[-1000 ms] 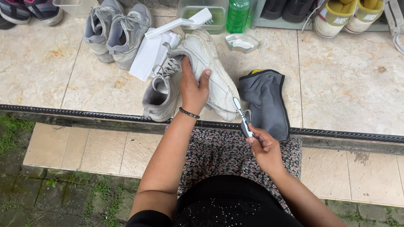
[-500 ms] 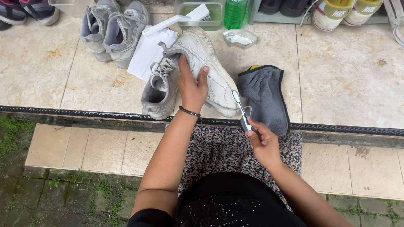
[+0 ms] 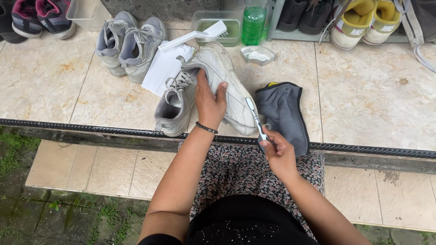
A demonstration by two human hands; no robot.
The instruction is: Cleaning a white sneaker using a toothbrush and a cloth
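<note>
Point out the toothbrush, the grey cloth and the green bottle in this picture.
toothbrush (image 3: 255, 119), head view, on the middle of its handle above the right hand.
grey cloth (image 3: 284, 113), head view, on the middle of its folded top face.
green bottle (image 3: 253, 25), head view, on its green-filled body.

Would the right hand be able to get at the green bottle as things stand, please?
Probably, but not freely: the right hand holds a toothbrush, and the bottle stands far back on the tiles, beyond the grey cloth and small dish. Nothing tall blocks the way.
</note>
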